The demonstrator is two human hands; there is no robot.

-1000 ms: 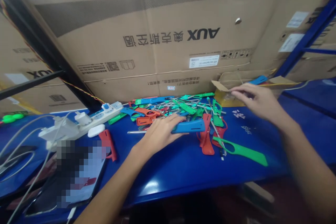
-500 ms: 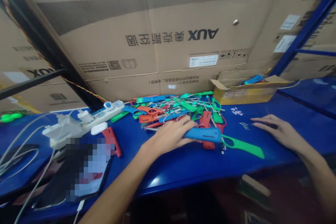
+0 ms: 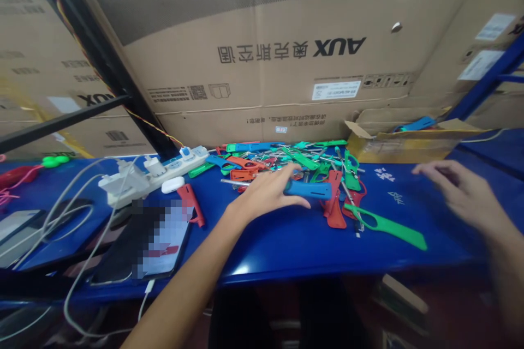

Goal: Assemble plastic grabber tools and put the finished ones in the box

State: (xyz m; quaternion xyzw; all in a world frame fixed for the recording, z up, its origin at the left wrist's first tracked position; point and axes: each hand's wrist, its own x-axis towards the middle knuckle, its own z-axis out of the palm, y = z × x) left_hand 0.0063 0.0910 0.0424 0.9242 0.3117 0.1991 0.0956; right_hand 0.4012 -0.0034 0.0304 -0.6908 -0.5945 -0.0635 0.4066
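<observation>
My left hand (image 3: 268, 191) reaches over the front of a pile of coloured plastic handles and metal rods (image 3: 301, 158). Its thumb and fingers are spread around a blue handle (image 3: 313, 190), which lies between them at the pile's edge. On the right, my right hand (image 3: 460, 188) hovers above the table, slightly blurred, its fingertips drawn together; whatever they pinch is too small to make out. Small pale pieces (image 3: 383, 174) and thin metal bits (image 3: 395, 197) lie left of it. A green handle (image 3: 393, 226) sticks out from the pile beside red handles (image 3: 333, 199).
An open cardboard box (image 3: 405, 146) with blue parts stands at the back right. A power strip (image 3: 180, 166) with plugs and white cables, a phone (image 3: 166, 240) and a red handle (image 3: 191, 203) are at the left. Large cartons (image 3: 262, 87) rise behind the blue table (image 3: 262, 253).
The view has shifted. My left hand has drawn the blue handle left, back to the pile, and its thumb has spread away. My right hand has lifted slightly away from the small pieces.
</observation>
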